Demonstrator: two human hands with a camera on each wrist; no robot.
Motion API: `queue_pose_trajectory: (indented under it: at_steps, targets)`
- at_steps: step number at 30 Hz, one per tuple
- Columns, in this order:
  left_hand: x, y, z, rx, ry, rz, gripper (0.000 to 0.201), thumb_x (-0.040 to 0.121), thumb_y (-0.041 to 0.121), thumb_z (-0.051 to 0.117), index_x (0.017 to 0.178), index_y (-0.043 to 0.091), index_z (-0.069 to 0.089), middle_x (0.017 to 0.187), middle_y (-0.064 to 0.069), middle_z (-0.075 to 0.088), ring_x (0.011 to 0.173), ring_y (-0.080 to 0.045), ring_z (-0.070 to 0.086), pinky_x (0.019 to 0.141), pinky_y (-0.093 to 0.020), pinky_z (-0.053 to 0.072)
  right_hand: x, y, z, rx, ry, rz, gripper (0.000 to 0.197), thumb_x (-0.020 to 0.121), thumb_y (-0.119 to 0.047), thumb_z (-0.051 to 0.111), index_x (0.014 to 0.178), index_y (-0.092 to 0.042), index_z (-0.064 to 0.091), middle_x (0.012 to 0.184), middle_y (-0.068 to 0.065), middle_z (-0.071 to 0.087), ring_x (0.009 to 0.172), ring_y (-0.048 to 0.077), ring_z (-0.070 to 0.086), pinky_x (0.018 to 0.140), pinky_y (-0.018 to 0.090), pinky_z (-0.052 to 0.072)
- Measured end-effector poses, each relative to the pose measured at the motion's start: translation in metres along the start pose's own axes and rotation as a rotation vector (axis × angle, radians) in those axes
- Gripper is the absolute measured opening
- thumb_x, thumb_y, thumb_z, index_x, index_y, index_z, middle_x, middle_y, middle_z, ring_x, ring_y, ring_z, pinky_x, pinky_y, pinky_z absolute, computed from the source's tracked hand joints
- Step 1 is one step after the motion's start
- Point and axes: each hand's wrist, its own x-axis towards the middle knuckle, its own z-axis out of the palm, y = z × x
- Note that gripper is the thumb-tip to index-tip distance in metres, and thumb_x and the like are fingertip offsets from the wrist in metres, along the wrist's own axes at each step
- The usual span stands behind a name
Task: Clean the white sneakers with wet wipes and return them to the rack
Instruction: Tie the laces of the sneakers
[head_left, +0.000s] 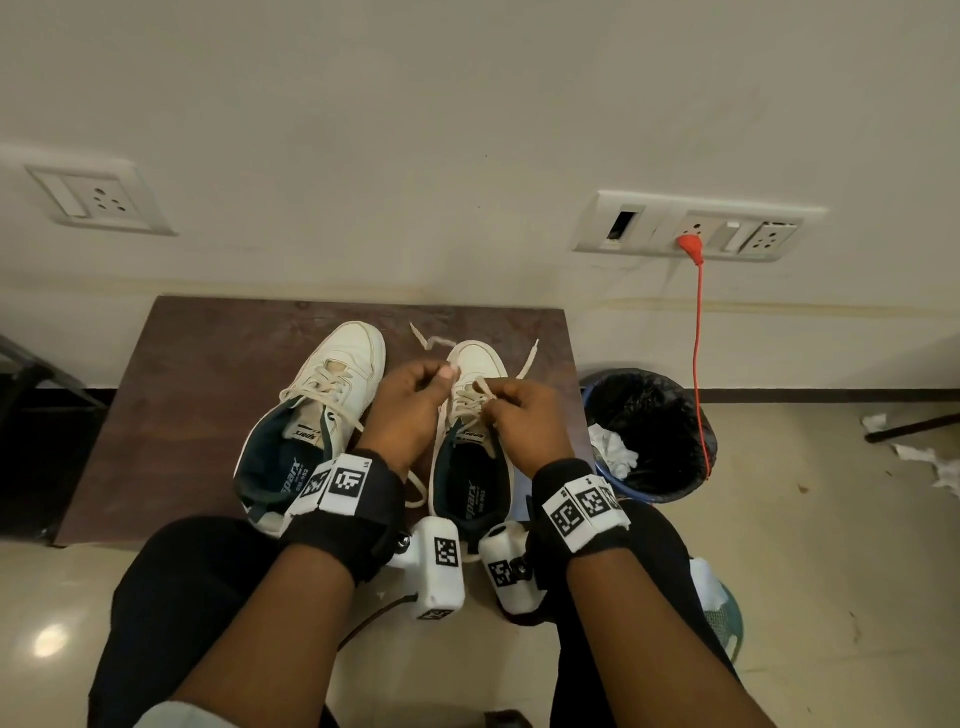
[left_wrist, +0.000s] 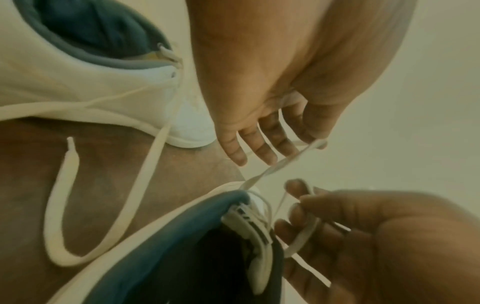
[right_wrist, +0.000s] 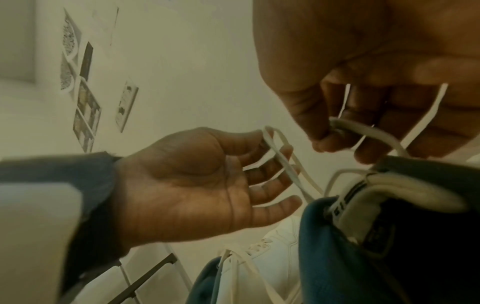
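Two white sneakers with teal lining stand side by side on a brown board (head_left: 182, 389). The left sneaker (head_left: 348, 353) stands alone with its lace loose (left_wrist: 59, 205). Both hands work over the tongue of the right sneaker (head_left: 475, 364). My left hand (head_left: 441, 376) pinches one strand of that sneaker's shoelace (left_wrist: 272, 166) between thumb and forefinger. My right hand (head_left: 493, 402) holds the other strand, looped round its fingers (left_wrist: 301, 236). Two free lace ends (head_left: 527, 361) lie over the toe. In the right wrist view the left hand (right_wrist: 280, 164) has the lace across its fingers.
A blue bin with a black liner (head_left: 649, 415) holds used wipes (head_left: 615, 449) right of the board. An orange cable (head_left: 698, 338) hangs from a wall socket into it. Crumpled wipes (head_left: 924, 457) lie on the floor at right. A dark frame (head_left: 26, 374) stands at left.
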Motion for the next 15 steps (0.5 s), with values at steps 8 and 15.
queue_pose_trajectory:
  at_steps: [8, 15]
  targets:
    - [0.008, 0.016, 0.006, 0.275, -0.315, 0.236, 0.022, 0.094, 0.009, 0.052, 0.104, 0.021, 0.069, 0.101, 0.003, 0.069, 0.099, -0.01, 0.063, 0.089, -0.018, 0.047, -0.003, -0.018, -0.004, -0.123, -0.077, -0.124, 0.014, 0.082, -0.01, 0.06, 0.073, -0.001, 0.066, 0.068, 0.015, 0.065, 0.064, 0.024, 0.063, 0.063, 0.038, 0.051]
    - [0.009, 0.011, -0.012, 0.894, -0.277, 0.291, 0.045, 0.099, 0.047, 0.027, 0.093, 0.021, 0.063, 0.085, 0.0, 0.066, 0.084, -0.02, 0.061, 0.08, -0.04, 0.049, -0.008, -0.023, -0.018, -0.031, -0.058, -0.112, 0.028, 0.096, -0.02, 0.052, 0.082, -0.002, 0.068, 0.067, 0.005, 0.064, 0.055, 0.001, 0.054, 0.054, 0.014, 0.043]
